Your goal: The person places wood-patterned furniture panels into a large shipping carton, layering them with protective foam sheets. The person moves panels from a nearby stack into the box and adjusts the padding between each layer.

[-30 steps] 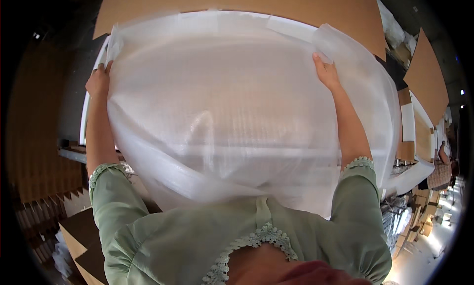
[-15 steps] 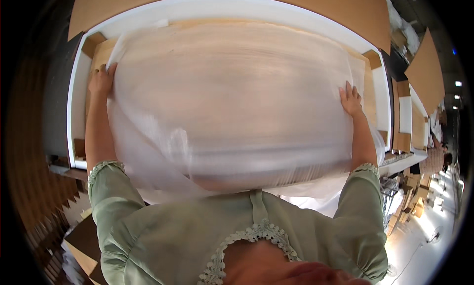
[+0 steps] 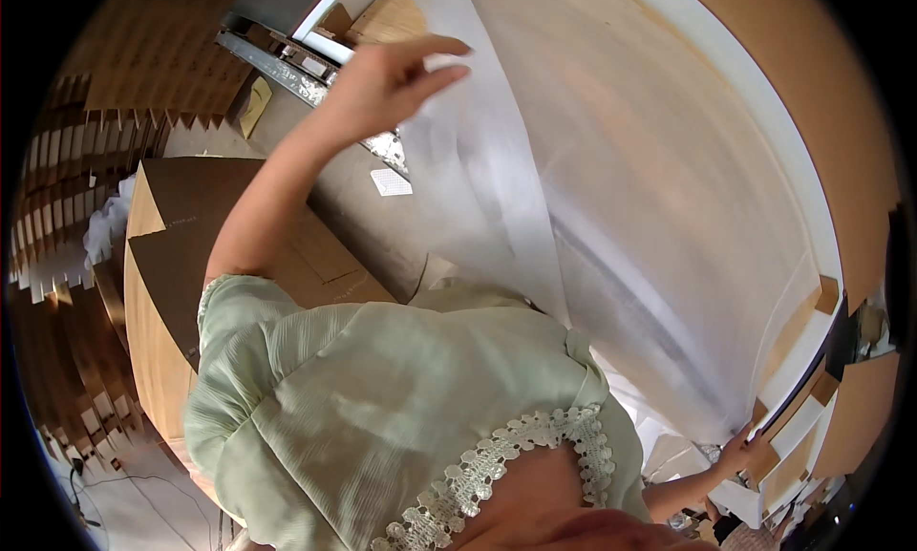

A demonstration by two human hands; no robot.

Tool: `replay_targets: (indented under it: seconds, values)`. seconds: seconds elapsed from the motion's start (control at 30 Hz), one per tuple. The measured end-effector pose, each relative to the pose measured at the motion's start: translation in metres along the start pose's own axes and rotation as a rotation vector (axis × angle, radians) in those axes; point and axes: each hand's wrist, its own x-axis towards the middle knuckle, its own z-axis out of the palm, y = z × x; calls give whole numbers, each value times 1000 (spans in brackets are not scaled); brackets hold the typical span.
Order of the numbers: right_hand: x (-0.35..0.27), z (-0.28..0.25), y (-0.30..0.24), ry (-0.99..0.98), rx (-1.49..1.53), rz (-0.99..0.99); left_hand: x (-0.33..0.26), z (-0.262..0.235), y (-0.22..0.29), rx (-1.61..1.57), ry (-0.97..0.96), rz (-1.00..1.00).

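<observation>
A thin translucent white wrapping sheet [image 3: 659,169] lies over a flat wood-coloured panel [image 3: 392,16] inside an open carton with a white lining [image 3: 807,159]. The sheet's left edge hangs over the near side of the carton. Raised above that edge is my left hand [image 3: 387,83], thumb and fingers apart with nothing between them. Far off at the lower right, my right hand [image 3: 740,453] is by the carton's corner and the sheet there. Its fingers are small and partly hidden, so its grip is unclear.
A large brown cardboard box [image 3: 277,236] stands at my left, close to my arm. Stacked brown boards [image 3: 162,45] line the far left. Under the carton runs a metal rail [image 3: 277,69]. Another open carton [image 3: 793,436] adjoins at the right, with a person partly visible near it.
My body and view have turned left. My left hand has come off the panel's left side and lifted; my right hand has moved from atop the sheet to the carton's near right corner.
</observation>
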Motion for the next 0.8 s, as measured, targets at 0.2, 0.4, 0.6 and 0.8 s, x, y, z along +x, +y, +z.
replay_targets:
  seconds: [0.2, 0.4, 0.6, 0.8]
  values:
    - [-38, 63, 25, 1, 1135, 269, -1, 43, 39, 58, -262, 7]
    - [-51, 53, 14, 166, 978, 238, -22, 21, 31, -240, -163, -146]
    - [21, 24, 71, 365, 208, -57, -33, -43, -83, -173, 59, -442]
    - [48, -3, 66, 135, -32, -46, -33, -51, -181, 806, 187, -381]
